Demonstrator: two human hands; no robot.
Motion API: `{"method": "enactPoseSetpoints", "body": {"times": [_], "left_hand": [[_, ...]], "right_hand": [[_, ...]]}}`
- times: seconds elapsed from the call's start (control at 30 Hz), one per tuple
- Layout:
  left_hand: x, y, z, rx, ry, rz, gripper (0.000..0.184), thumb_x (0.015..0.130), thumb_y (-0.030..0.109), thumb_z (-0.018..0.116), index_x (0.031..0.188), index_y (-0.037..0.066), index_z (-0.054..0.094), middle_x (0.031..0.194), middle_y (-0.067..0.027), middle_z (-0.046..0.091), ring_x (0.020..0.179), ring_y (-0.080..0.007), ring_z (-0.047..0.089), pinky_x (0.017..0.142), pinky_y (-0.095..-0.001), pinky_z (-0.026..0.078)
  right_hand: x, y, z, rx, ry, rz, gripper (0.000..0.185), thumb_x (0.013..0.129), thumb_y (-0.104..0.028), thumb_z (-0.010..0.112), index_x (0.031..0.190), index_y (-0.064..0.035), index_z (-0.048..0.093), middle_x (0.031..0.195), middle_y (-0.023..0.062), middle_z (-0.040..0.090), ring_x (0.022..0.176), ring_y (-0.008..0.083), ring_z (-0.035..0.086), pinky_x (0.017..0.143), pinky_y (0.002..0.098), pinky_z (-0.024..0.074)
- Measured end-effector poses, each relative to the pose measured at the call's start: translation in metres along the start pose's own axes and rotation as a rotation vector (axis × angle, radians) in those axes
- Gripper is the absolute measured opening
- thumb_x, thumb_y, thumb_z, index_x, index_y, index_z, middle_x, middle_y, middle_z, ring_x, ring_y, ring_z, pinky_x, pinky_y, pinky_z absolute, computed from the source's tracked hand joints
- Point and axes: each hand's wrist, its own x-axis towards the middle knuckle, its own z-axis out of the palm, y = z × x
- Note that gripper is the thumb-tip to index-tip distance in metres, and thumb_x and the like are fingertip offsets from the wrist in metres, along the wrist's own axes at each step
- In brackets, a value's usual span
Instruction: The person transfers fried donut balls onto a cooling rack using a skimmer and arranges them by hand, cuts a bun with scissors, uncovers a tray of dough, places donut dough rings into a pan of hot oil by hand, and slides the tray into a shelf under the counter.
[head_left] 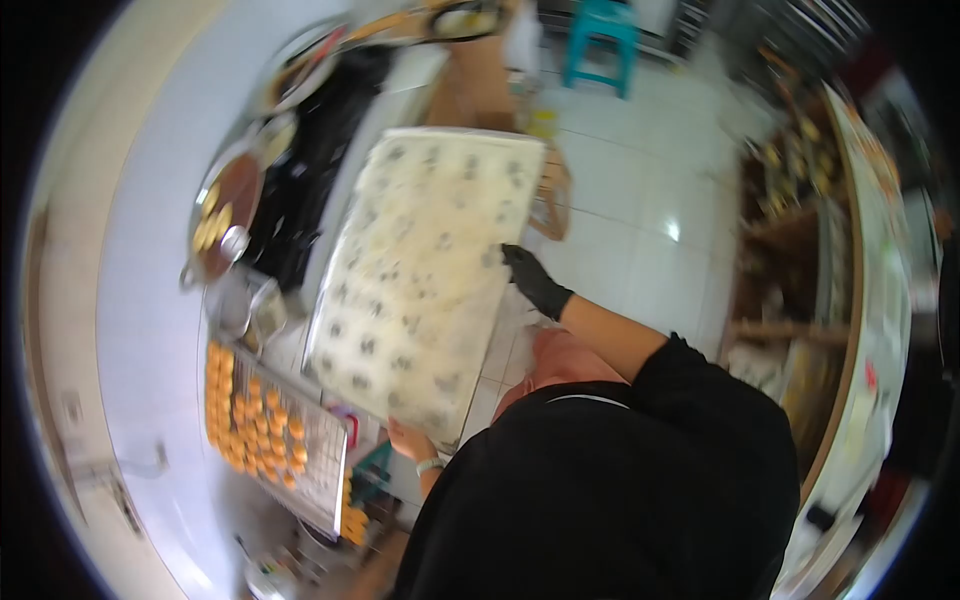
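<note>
A large baking tray (425, 255), its pale surface dotted with rows of dark marks, is held out in front of my body. My right hand (537, 284), in a black glove, is closed on the tray's right edge, with its fingertips over the surface. At the near edge, my bare left hand (408, 440) grips the tray from below; most of its fingers are hidden. A band (430, 465) circles the left wrist. Below and left of the tray, a wire-like rack (325, 470) bears many small round golden-brown baked pieces (255, 425).
On the left, a black stove top (300, 190) runs along the wall, with a pan of yellow pieces (236, 185) beside it. A teal stool (603, 45) stands on the white tiled floor (650, 190). Wooden shelving (790, 335) lines the right side.
</note>
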Motion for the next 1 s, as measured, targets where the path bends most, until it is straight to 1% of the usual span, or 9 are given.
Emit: {"method": "enactPoseSetpoints", "body": {"times": [0.03,0.1,0.3,0.33,0.43,0.57,0.63,0.8,1.0], "left_hand": [[0.0,-0.015,0.003,0.101,0.045,0.157,0.036,0.089,0.027,0.038,0.088,-0.007,0.051,0.086,-0.019,0.058,0.073,-0.028,0.057,0.064,-0.0356,0.043],[0.005,-0.028,0.007,0.221,0.08,0.266,0.036,0.089,0.027,0.038,0.087,-0.007,0.051,0.086,-0.0189,0.058,0.072,-0.0278,0.056,0.064,-0.0355,0.043],[0.041,-0.022,0.019,-0.001,-0.128,0.093,0.036,0.089,0.027,0.038,0.087,-0.007,0.051,0.084,-0.0186,0.058,0.071,-0.0271,0.056,0.064,-0.0352,0.043],[0.044,-0.014,0.021,-0.049,-0.177,0.067,0.036,0.089,0.027,0.038,0.087,-0.007,0.051,0.083,-0.0186,0.058,0.071,-0.027,0.056,0.064,-0.0352,0.043],[0.051,0.012,0.029,-0.237,-0.349,-0.016,0.036,0.089,0.027,0.038,0.086,-0.007,0.052,0.083,-0.0184,0.058,0.07,-0.0267,0.056,0.063,-0.0351,0.043],[0.046,0.146,0.028,-0.466,-0.58,-0.031,0.039,0.089,0.029,0.038,0.082,-0.007,0.051,0.077,-0.0174,0.057,0.067,-0.0249,0.054,0.062,-0.0341,0.042],[0.018,0.24,0.056,-0.548,-0.672,0.032,0.041,0.089,0.031,0.038,0.078,-0.006,0.05,0.071,-0.0159,0.055,0.063,-0.0232,0.052,0.059,-0.0333,0.041],[-0.014,0.365,0.122,-0.54,-0.717,0.339,0.044,0.089,0.033,0.037,0.07,-0.005,0.046,0.059,-0.0112,0.048,0.054,-0.0182,0.042,0.053,-0.0316,0.037],[-0.041,0.483,0.196,-0.681,-0.864,0.375,0.042,0.089,0.031,0.038,0.066,-0.003,0.042,0.055,-0.0081,0.043,0.053,-0.0156,0.036,0.051,-0.0305,0.034]], "right_hand": [[-0.005,-0.004,-0.003,-0.048,-0.02,0.015,0.033,0.085,-0.037,0.042,0.092,-0.0061,0.052,0.073,0.0,0.05,0.053,0.0078,0.04,0.047,0.0226,0.0359],[-0.022,-0.001,-0.013,-0.101,-0.033,-0.05,0.034,0.086,-0.037,0.04,0.092,-0.0053,0.051,0.075,0.001,0.051,0.055,0.0099,0.041,0.052,0.0244,0.038],[-0.086,0.006,-0.026,-0.077,0.079,-0.003,0.043,0.086,-0.038,0.039,0.109,-0.0032,0.048,0.093,0.0035,0.052,0.075,0.0109,0.045,0.065,0.0267,0.0402],[-0.097,0.006,-0.037,-0.054,0.115,0.036,0.044,0.087,-0.036,0.038,0.117,-0.0044,0.044,0.103,0.004,0.05,0.085,0.0106,0.044,0.07,0.0264,0.0402],[-0.137,0.035,-0.056,0.037,0.321,-0.018,0.043,0.088,-0.034,0.038,0.119,-0.0056,0.042,0.107,0.0045,0.05,0.088,0.0116,0.046,0.073,0.0266,0.0404],[-0.167,0.027,-0.125,0.205,0.584,-0.074,0.04,0.088,-0.033,0.04,0.12,-0.0077,0.042,0.111,0.0036,0.05,0.093,0.013,0.049,0.082,0.0299,0.0398],[-0.179,-0.016,-0.185,0.291,0.703,-0.119,0.039,0.089,-0.032,0.04,0.118,-0.0072,0.043,0.108,0.0034,0.05,0.091,0.0132,0.05,0.081,0.0296,0.0405],[-0.186,-0.036,-0.292,0.352,0.85,-0.138,0.035,0.088,-0.031,0.041,0.113,-0.0066,0.046,0.101,0.0031,0.051,0.092,0.0133,0.05,0.08,0.0295,0.0407],[-0.164,-0.085,-0.377,0.407,0.994,-0.26,0.04,0.088,-0.032,0.04,0.117,-0.0048,0.043,0.104,0.0029,0.05,0.093,0.0113,0.047,0.081,0.027,0.0384]]}}
